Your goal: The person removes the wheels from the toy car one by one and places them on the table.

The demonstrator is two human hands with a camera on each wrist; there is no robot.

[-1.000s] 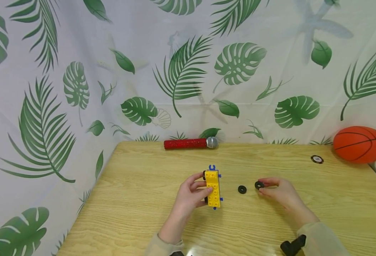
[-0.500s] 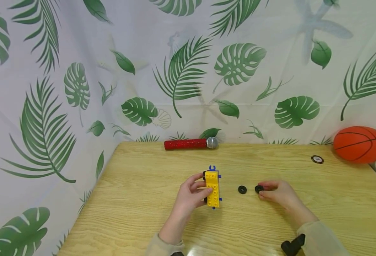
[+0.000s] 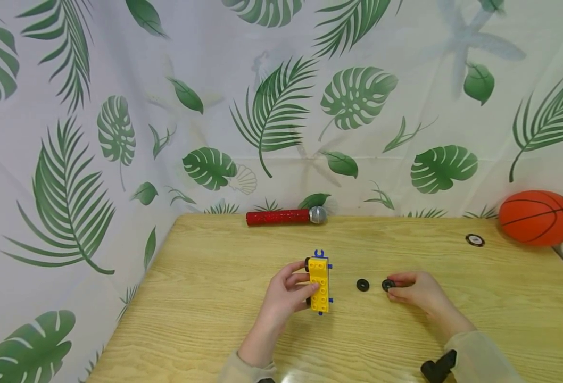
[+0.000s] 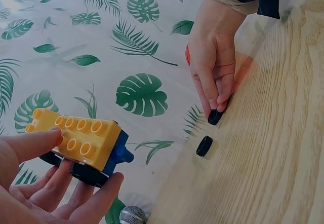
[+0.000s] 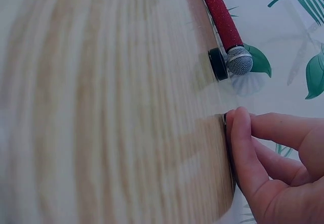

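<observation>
My left hand (image 3: 288, 290) grips a toy car (image 3: 319, 284) above the table, thumb on its studded yellow top. Below the yellow block is a blue base, with black wheels (image 4: 88, 174) on the side toward my palm. Bare blue axle ends (image 3: 331, 300) stick out on the car's right side, and a blue hook points away from me. Over to the right, my right hand (image 3: 420, 290) pinches a small black tire (image 3: 388, 285) between thumb and fingers, down at the tabletop. A second black tire (image 3: 363, 285) lies flat on the table between the two hands.
A red microphone (image 3: 281, 217) with a silver head lies along the back edge of the wooden table (image 3: 205, 298). At the back right are an orange basketball (image 3: 539, 218) and a black-and-white disc (image 3: 475, 240). A leaf-printed cloth (image 3: 281, 122) hangs behind.
The tire in my right hand has dropped slightly, from a tilted position to lower at the tabletop. My left hand and the car have hardly moved.
</observation>
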